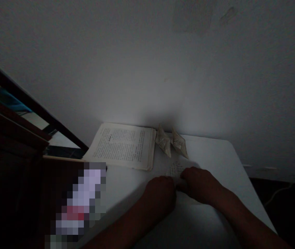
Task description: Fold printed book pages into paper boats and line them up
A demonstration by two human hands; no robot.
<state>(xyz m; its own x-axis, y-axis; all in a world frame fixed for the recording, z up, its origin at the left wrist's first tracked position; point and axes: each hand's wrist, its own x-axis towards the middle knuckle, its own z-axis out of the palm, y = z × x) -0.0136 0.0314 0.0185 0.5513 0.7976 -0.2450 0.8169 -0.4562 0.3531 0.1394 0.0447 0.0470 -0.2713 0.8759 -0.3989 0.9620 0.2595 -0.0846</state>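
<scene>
Both my hands rest close together on a white table (222, 155), near its middle. My left hand (160, 193) and my right hand (200, 185) are curled, fingers pressed down on a printed sheet of paper (177, 167) that lies flat between them. Just beyond the sheet stand two small folded paper boats (170, 141), side by side by the wall. An open book (123, 145) with printed pages lies to the left of the boats. The scene is dim.
A plain wall rises right behind the table. Dark wooden furniture (12, 145) stands at the left edge. A blurred-out patch covers something at the lower left. The table's right edge drops to a dark floor with a cable (279, 193).
</scene>
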